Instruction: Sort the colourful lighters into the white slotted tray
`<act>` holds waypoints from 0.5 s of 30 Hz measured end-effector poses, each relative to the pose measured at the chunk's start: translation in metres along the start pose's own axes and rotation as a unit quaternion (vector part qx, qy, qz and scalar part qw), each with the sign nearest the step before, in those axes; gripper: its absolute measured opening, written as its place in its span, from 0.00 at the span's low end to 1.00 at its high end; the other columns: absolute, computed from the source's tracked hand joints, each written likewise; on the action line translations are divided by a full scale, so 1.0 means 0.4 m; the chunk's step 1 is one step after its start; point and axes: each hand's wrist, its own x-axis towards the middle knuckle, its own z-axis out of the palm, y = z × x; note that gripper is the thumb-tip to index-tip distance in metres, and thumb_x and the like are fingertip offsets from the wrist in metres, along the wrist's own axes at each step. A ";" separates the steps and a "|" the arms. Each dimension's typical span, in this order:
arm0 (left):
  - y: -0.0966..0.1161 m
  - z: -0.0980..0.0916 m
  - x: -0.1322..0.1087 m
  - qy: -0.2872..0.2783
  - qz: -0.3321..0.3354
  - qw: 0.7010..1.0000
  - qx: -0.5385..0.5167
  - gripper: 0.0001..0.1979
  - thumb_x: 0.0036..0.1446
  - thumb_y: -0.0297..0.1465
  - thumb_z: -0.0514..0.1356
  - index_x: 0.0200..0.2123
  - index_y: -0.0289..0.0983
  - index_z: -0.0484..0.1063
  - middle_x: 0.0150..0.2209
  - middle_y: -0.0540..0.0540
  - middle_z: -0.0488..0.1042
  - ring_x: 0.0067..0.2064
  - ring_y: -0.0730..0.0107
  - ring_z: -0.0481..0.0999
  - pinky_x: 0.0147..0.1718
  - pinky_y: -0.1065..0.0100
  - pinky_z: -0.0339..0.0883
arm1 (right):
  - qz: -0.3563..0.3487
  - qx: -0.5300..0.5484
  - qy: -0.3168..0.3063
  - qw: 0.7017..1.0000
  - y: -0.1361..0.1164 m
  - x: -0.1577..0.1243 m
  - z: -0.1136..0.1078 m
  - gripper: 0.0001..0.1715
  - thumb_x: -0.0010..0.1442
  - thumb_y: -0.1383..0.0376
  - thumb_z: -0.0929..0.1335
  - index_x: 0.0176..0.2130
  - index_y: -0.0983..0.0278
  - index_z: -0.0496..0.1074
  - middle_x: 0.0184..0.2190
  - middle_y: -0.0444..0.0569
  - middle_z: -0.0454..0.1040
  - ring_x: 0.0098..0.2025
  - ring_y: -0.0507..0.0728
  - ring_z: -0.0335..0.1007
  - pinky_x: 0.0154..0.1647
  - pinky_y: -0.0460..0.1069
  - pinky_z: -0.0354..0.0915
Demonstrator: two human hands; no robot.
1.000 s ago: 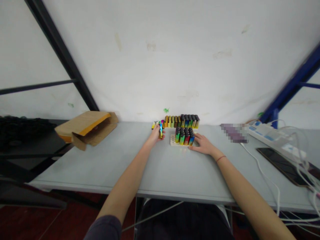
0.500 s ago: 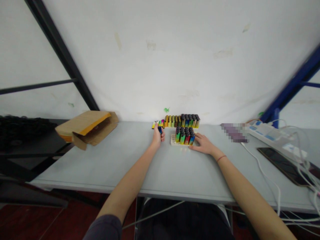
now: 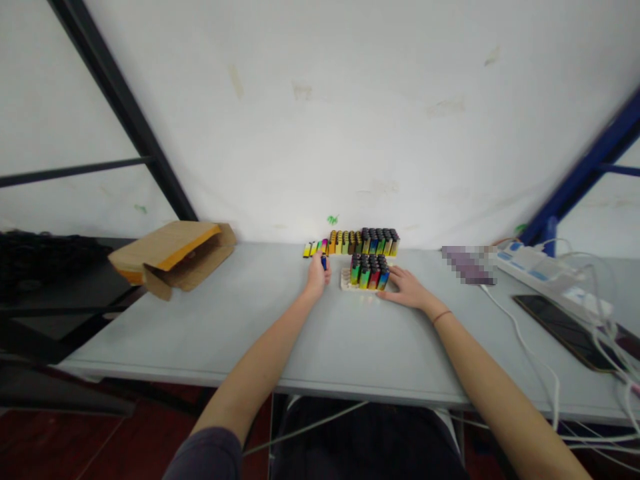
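Observation:
My left hand point(image 3: 316, 277) is closed around a blue lighter point(image 3: 324, 262), which stands up from the fist just left of a white holed tray point(image 3: 346, 280). Several upright lighters point(image 3: 369, 273) with black tops fill the tray's middle and right, while holes show at its left end. At the right end of this tray my right hand point(image 3: 406, 289) holds on, thumb at the front corner and fingers behind. Colourful lighters point(image 3: 314, 249) lie flat beyond my left hand. A second group of upright lighters point(image 3: 381, 241) stands behind, along the wall.
An opened cardboard box point(image 3: 173, 257) lies on the left of the grey table point(image 3: 240, 340). To the right are a dark phone point(image 3: 563, 330), a white power strip point(image 3: 550, 277), tangled white cables point(image 3: 530, 350) and a pixelated purple item point(image 3: 469, 265). The wall point(image 3: 320, 133) borders the table's back.
My left hand has turned and shifted slightly right towards the tray, and the blue lighter in it is now more upright. My right hand stays at the tray's end.

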 end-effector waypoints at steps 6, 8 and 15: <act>-0.001 0.012 -0.006 0.010 0.019 1.000 0.002 0.25 0.67 0.51 0.51 0.23 0.41 0.55 0.13 0.57 0.49 0.14 0.78 0.46 0.15 0.74 0.38 | -0.005 0.001 -0.002 1.000 0.003 0.002 0.002 0.47 0.62 0.35 0.67 0.65 0.63 0.72 0.70 0.63 0.65 0.70 0.75 0.61 0.70 0.68 0.60; -0.006 0.014 -0.009 0.016 0.013 1.000 -0.002 0.23 0.67 0.49 0.49 0.24 0.41 0.56 0.13 0.57 0.49 0.14 0.78 0.46 0.15 0.74 0.38 | -0.010 0.004 0.000 1.000 0.004 0.003 0.003 0.47 0.62 0.36 0.66 0.65 0.64 0.71 0.70 0.64 0.65 0.70 0.76 0.61 0.69 0.69 0.60; -0.007 0.002 -0.009 -0.024 -0.001 0.997 -0.071 0.29 0.63 0.60 0.45 0.24 0.42 0.55 0.13 0.59 0.48 0.13 0.79 0.46 0.14 0.74 0.40 | -0.013 0.002 0.005 1.000 0.006 0.002 0.004 0.45 0.62 0.36 0.67 0.65 0.62 0.72 0.69 0.62 0.66 0.70 0.75 0.62 0.69 0.68 0.61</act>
